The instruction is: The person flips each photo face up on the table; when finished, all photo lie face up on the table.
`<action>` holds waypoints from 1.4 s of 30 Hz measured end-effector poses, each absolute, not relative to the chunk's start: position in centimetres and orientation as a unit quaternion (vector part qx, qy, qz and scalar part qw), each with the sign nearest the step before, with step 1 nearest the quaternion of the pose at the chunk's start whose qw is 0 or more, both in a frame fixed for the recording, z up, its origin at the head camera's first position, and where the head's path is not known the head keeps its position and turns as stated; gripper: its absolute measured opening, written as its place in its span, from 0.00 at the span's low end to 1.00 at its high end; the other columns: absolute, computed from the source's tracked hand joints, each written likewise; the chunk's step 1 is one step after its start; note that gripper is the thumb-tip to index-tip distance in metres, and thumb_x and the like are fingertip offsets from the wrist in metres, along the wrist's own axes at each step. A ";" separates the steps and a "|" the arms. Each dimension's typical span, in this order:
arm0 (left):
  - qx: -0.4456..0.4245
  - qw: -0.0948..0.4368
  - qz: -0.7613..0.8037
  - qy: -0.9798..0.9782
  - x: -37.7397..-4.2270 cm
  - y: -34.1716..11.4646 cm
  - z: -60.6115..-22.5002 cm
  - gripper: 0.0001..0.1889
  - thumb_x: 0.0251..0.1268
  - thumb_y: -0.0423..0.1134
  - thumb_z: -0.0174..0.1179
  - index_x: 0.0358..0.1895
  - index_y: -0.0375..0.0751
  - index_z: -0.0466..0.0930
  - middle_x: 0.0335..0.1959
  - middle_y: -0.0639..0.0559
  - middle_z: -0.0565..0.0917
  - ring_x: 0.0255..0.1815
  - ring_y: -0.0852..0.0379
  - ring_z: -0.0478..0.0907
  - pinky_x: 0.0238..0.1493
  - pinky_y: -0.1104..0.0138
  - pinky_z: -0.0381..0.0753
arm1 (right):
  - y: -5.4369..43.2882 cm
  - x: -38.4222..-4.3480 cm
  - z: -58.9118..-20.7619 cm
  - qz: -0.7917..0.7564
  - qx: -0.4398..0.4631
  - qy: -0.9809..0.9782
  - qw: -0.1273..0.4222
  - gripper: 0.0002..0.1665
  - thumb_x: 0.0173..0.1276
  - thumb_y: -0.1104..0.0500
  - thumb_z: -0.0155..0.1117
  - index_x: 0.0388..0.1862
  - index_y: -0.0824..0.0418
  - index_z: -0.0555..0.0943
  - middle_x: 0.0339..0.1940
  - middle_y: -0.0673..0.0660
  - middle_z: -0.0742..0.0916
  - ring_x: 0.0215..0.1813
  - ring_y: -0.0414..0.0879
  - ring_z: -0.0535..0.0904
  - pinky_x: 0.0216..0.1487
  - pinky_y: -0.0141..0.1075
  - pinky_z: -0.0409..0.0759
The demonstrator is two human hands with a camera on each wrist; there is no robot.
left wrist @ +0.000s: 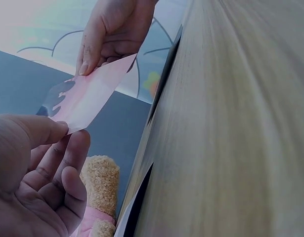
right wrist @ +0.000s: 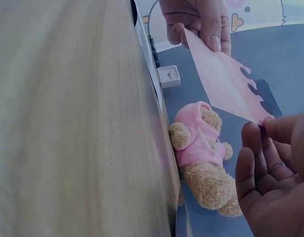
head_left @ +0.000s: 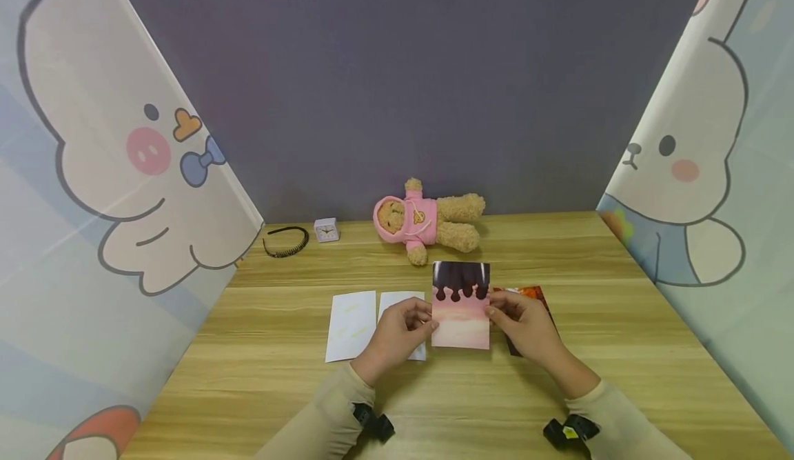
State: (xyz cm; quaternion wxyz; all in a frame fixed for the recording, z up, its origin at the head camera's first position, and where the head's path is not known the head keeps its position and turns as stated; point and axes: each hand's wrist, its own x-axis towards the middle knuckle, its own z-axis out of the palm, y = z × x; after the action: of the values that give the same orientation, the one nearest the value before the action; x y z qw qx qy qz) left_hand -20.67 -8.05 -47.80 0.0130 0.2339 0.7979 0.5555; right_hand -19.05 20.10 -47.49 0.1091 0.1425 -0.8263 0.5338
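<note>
Both hands hold up one card [head_left: 461, 315], pink and cream with dark chocolate-like drips along its top, raised above the table. The left hand [head_left: 400, 332] pinches its left edge between thumb and fingers. On the opposite edge, the right hand [head_left: 527, 325] pinches it the same way. Beneath the left hand lies a white sheet [head_left: 402, 299], partly hidden, with another white sheet [head_left: 351, 325] beside it bearing faint yellowish marks. Under the right hand is a dark card with orange-red [head_left: 532, 292], partly covered by the fingers. The wrist views show the pink card [left wrist: 92, 94] tilted between both thumbs.
At the back of the wooden table [head_left: 279, 405] lies a teddy bear [head_left: 428, 220] in a pink hoodie. Left of it stand a small white clock [head_left: 326, 230] and a black headband [head_left: 287, 243]. A dark panel [head_left: 397, 87] closes the back, with cartoon-printed sides.
</note>
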 end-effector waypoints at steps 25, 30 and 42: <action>0.212 -0.009 0.558 0.802 -20.9 -8.3 -48.0 0.05 0.72 0.30 0.66 0.45 0.44 0.85 0.33 0.55 0.82 0.31 0.61 0.73 0.34 0.70 0.72 | 20.3 -19.4 -47.4 0.580 0.146 -0.792 0.121 0.16 0.74 0.65 0.70 0.56 0.67 0.79 0.40 0.61 0.86 0.37 0.45 0.83 0.34 0.33 0.81; 0.208 -0.012 0.561 0.801 -20.2 -8.0 -46.7 0.04 0.72 0.26 0.63 0.45 0.36 0.85 0.32 0.50 0.81 0.28 0.58 0.70 0.30 0.72 0.68 | 20.3 -19.4 -47.4 0.574 0.146 -0.796 0.123 0.15 0.75 0.63 0.70 0.57 0.64 0.81 0.40 0.60 0.86 0.38 0.45 0.82 0.33 0.32 0.80; 0.220 -0.026 0.573 0.789 -18.6 -7.9 -44.1 0.04 0.72 0.25 0.63 0.45 0.32 0.86 0.31 0.44 0.81 0.25 0.55 0.69 0.27 0.74 0.67 | 20.3 -19.3 -47.4 0.559 0.154 -0.804 0.134 0.13 0.75 0.64 0.70 0.56 0.62 0.84 0.41 0.56 0.86 0.38 0.46 0.82 0.33 0.33 0.81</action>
State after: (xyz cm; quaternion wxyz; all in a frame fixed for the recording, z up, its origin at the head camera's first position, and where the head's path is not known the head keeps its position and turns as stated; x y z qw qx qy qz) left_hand -18.61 -7.86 -44.14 -0.0264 0.2195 0.7894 0.5727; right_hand -19.27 20.28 -47.39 0.1341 0.1543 -0.8036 0.5589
